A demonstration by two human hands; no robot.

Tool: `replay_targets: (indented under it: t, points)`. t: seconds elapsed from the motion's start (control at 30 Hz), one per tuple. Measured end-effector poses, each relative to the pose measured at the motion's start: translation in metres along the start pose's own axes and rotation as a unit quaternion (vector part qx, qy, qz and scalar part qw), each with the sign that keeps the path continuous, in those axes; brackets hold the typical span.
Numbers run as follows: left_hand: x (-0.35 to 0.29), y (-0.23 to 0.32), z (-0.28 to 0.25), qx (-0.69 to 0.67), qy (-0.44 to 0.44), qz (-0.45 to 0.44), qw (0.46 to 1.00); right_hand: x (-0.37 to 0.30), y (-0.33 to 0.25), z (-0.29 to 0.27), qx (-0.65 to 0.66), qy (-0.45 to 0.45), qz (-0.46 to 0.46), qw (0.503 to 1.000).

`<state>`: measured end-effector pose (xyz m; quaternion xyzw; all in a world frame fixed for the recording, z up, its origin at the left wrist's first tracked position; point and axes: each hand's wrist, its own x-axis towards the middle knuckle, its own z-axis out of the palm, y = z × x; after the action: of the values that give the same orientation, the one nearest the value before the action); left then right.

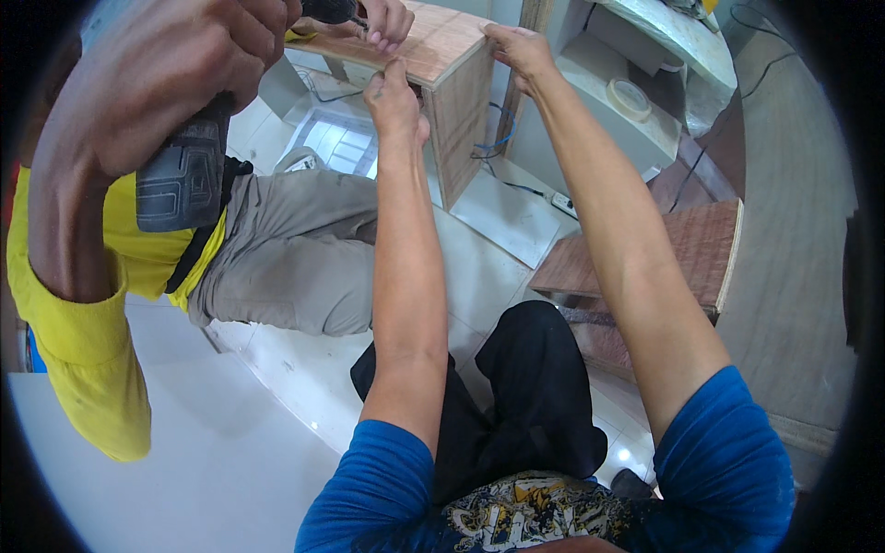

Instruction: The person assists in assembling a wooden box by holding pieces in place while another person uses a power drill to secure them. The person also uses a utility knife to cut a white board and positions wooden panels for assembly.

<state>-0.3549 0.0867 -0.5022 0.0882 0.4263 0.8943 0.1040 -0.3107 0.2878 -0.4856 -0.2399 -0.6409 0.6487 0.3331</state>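
Wooden box (pixel 458 129) stretched leftward ahead. Your left hand (pixel 395 103) curled at its near edge, grip unclear; your right hand (pixel 524 55) held its far corner.

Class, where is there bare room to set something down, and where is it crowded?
Bare: the pale surface right of the yellow sleeve; the floor between the left forearm and low wooden box. Crowded: atop the tall wooden box, near the left hand, right hand, co-worker's hand and drill.

Probably two wooden cabinets (pixel 458 134) (pixel 650 247) — one drill (pixel 182 175), one tape roll (pixel 630 113)
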Motion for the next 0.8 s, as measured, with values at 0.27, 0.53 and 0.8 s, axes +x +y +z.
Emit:
replay_targets:
  t: [0.27, 0.53, 0.8]
  points:
    - [-0.009, 0.007, 0.000, -0.115, -0.044, -0.022, 0.992, 0.002, 0.004, -0.007, 0.009, -0.048, -0.007, 0.999]
    - [-0.002, -0.009, -0.002, -0.203, -0.100, 0.052, 0.973, 0.010, 0.010, -0.008, 0.032, -0.070, -0.008, 0.997]
    - [0.001, -0.022, -0.001, -0.224, -0.102, 0.088, 0.965, 0.002, 0.008, -0.010, 0.030, -0.072, -0.003, 0.997]
